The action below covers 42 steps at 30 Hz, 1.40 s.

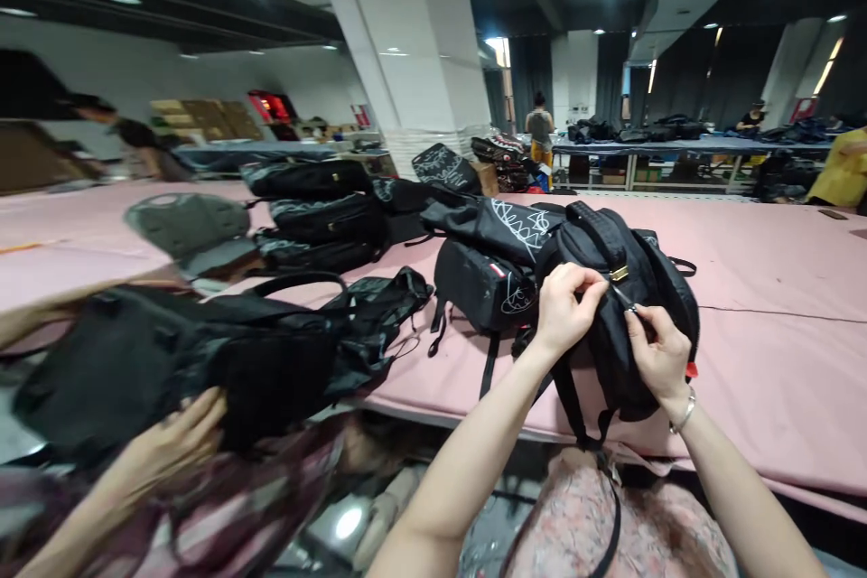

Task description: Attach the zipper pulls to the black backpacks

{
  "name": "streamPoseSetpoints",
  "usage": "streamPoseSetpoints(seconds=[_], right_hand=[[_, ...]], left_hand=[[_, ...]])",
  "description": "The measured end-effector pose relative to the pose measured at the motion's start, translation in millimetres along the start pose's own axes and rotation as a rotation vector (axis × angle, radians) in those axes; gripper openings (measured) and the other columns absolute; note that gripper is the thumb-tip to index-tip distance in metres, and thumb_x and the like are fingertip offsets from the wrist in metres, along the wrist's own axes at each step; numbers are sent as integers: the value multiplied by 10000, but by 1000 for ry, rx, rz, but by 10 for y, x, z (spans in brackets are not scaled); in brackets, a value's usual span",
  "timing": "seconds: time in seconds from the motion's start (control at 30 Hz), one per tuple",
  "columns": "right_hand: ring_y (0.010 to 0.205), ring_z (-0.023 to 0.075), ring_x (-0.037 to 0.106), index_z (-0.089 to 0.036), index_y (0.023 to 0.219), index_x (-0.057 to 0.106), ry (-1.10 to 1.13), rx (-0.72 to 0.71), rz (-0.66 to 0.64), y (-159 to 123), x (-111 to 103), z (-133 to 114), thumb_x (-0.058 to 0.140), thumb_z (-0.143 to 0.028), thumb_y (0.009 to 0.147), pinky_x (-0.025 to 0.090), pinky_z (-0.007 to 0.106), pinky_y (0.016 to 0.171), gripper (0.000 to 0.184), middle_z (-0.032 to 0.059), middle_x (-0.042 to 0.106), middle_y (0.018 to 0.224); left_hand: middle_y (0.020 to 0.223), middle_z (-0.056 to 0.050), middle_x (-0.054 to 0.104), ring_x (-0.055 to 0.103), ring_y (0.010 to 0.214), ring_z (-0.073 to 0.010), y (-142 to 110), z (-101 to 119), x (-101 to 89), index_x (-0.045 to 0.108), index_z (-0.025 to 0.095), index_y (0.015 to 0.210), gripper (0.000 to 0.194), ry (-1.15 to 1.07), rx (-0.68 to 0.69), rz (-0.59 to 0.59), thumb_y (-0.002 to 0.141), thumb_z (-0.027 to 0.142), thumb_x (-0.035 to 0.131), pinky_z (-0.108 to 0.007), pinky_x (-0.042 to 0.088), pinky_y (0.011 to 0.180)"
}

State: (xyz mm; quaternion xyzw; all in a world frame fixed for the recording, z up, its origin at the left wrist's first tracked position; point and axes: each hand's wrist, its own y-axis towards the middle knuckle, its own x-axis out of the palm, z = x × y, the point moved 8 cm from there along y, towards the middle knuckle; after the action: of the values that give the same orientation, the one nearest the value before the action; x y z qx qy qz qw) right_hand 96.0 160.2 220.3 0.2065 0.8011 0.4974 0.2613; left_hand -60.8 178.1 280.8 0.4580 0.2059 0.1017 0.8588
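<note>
A black backpack [613,289] stands at the near edge of the pink table [778,289], its straps hanging over the edge. My left hand [565,307] pinches the fabric near a gold buckle on its front. My right hand [657,352], with a bracelet on the wrist, grips a small zipper pull on the same backpack. Both hands are touching the bag.
Several black bags [325,208] with white drawings lie across the table. A co-worker's hand [180,433] at lower left holds another black bag [203,361]. More people stand at far tables [691,144]. A white pillar [406,45] rises behind.
</note>
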Motion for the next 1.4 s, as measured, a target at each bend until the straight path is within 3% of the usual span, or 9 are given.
streamPoseSetpoints(seconds=[0.2, 0.3, 0.4, 0.53, 0.73, 0.9, 1.13, 1.27, 1.4], right_hand=[[583, 90, 497, -118, 992, 523, 237, 345, -12, -192, 35, 343, 446, -395, 894, 406, 198, 526, 304, 34, 540, 743], [594, 93, 493, -106, 1169, 495, 197, 319, -34, -248, 60, 333, 571, -481, 798, 413, 204, 540, 533, 33, 530, 769], [547, 90, 486, -122, 1263, 491, 78, 268, -55, -274, 81, 278, 706, -490, 667, 418, 205, 530, 733, 14, 551, 710], [653, 138, 598, -126, 1152, 607, -3, 155, 23, -303, 55, 226, 695, -442, 699, 498, 236, 625, 559, 95, 651, 908], [737, 182, 647, -130, 1092, 644, 19, 33, 70, -329, 24, 209, 683, -284, 722, 533, 277, 699, 403, 92, 662, 974], [710, 164, 643, -145, 1084, 650, 84, 33, 64, -332, 6, 221, 687, -231, 711, 533, 256, 676, 384, 83, 667, 955], [633, 143, 620, -144, 1073, 659, 62, 71, 63, -350, -10, 265, 686, -249, 712, 505, 235, 596, 376, 80, 675, 900], [633, 144, 617, -145, 1070, 661, 91, 73, 61, -345, -10, 251, 683, -239, 713, 505, 241, 610, 370, 82, 676, 889], [623, 140, 609, -151, 1064, 666, 91, 75, 72, -348, -24, 242, 687, -226, 705, 496, 238, 598, 368, 83, 676, 885]], left_hand=[[694, -26, 545, 511, 706, -103, -33, 0, -92, 573, 133, 679, 257, -137, 33, 12, 867, 291, 494, -246, 424, 705], [973, -102, 575, 536, 952, -160, -92, 110, -78, 654, 128, 905, 255, -54, 248, -18, 794, 352, 602, -297, 445, 862], [1152, -143, 557, 490, 1121, -198, -191, 144, 47, 607, 98, 1083, 362, 86, 442, -98, 805, 330, 593, -353, 396, 984], [1177, -106, 583, 459, 1200, -182, -267, 42, 162, 566, 112, 1122, 276, 171, 522, -150, 894, 213, 448, -413, 323, 1058], [1128, -74, 618, 482, 1188, -152, -289, 53, 130, 624, 110, 1029, 259, 178, 646, -149, 897, 126, 402, -366, 361, 1057], [945, -34, 677, 594, 1021, -116, -230, 41, 51, 652, 130, 906, 217, 61, 612, -60, 891, 167, 438, -327, 467, 967], [923, -87, 645, 573, 958, -120, -279, 55, 44, 651, 93, 923, 210, 97, 647, 65, 866, 108, 449, -271, 488, 873], [888, -88, 607, 542, 957, -158, -260, 74, 118, 629, 116, 894, 226, 253, 557, 79, 889, 173, 410, -300, 463, 830], [829, -91, 581, 527, 847, -151, -249, 91, 8, 534, 112, 861, 143, 153, 461, 184, 855, 104, 391, -302, 456, 778]])
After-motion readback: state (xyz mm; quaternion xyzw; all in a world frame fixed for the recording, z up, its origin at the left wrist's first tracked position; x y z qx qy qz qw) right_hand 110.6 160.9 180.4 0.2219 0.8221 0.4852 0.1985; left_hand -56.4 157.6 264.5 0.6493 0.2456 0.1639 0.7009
